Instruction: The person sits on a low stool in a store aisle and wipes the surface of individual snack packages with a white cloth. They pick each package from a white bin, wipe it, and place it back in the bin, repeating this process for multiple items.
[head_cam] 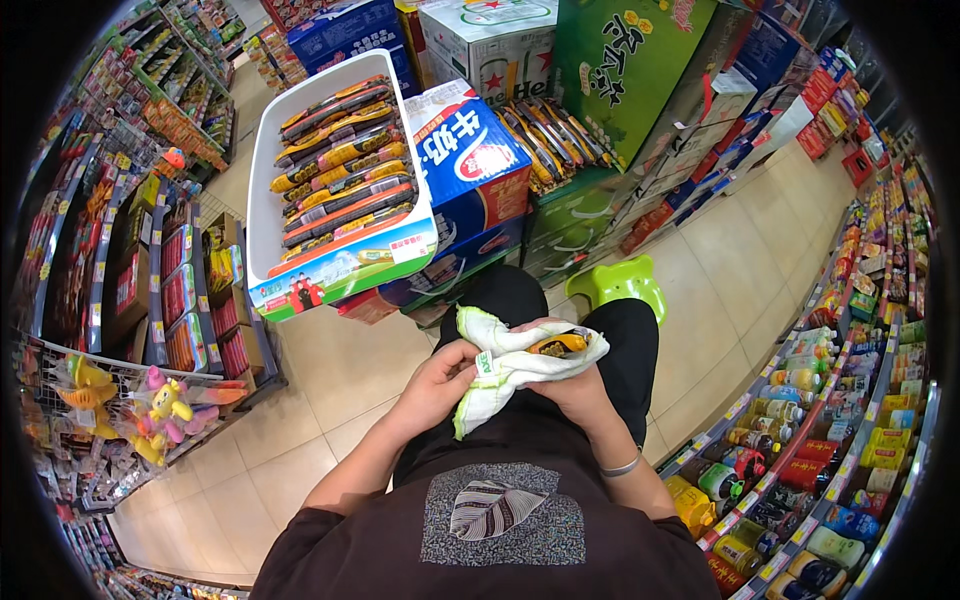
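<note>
Above my lap, a white cloth with green edging (487, 405) is wrapped around a yellow-and-black wrapped sausage (561, 344), whose printed face shows in the fold. My right hand (574, 390) supports the cloth and sausage from below; its fingers are mostly hidden under the fabric. My left hand (439, 382) pinches the cloth's left part near a small tag. Ahead on the left, a white display tray (262, 180) with a printed front holds several similar wrapped sausages (341, 172). More of these wrapped sausages (555, 142) lie in a pile on green cartons, to the tray's right.
Under the tray stands a blue-and-white drink carton (469, 150); a beer carton (487, 45) and a tall green box (630, 75) rise behind. A green plastic stool (622, 281) is beyond my knees. Bottle shelves (795, 450) line the right, snack shelves (154, 277) the left.
</note>
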Demonstrator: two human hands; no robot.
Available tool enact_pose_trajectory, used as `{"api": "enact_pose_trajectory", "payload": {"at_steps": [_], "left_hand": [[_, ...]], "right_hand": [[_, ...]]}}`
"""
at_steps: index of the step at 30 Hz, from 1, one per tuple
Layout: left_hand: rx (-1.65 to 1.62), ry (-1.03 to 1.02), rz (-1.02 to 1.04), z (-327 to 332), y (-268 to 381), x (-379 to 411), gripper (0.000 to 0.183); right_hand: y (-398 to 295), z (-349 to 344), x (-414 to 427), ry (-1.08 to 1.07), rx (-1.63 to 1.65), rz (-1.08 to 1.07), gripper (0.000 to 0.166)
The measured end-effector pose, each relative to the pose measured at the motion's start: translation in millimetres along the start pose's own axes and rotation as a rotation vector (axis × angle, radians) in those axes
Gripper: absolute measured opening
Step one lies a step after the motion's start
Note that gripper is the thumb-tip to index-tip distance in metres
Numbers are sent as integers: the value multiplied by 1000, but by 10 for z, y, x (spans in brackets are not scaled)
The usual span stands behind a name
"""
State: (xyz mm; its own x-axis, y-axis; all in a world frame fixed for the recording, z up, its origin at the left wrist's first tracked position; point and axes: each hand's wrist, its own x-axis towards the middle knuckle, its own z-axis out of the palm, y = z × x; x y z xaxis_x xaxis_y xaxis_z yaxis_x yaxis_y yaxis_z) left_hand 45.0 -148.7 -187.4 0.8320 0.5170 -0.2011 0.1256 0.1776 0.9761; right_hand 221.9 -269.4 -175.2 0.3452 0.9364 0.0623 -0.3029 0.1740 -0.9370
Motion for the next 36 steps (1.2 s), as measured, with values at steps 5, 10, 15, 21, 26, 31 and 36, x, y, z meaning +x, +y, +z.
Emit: {"api": "enact_pose_trajectory", "payload": {"at_steps": [5,10,15,21,26,31,36], "left_hand": [[-472,-55,-214,76,140,-76,19],[201,-174,67,129,81,-122,29],[655,117,518,149,337,-138,29],[796,111,467,195,315,-92,37],[832,46,431,125,55,-107,34],[781,-28,219,121,221,-127,36],[712,-89,131,72,378,-102,27]], "right_hand": [[66,-18,0,10,29,-19,55],[67,-31,-12,-12,175,-34,57],[31,-60,-53,9,480,23,62],[105,-6,-73,23,452,112,67],[192,-22,-87,20,455,172,64],[35,-92,-95,114,407,162,59],[-97,-352,-94,242,387,-21,53]]}}
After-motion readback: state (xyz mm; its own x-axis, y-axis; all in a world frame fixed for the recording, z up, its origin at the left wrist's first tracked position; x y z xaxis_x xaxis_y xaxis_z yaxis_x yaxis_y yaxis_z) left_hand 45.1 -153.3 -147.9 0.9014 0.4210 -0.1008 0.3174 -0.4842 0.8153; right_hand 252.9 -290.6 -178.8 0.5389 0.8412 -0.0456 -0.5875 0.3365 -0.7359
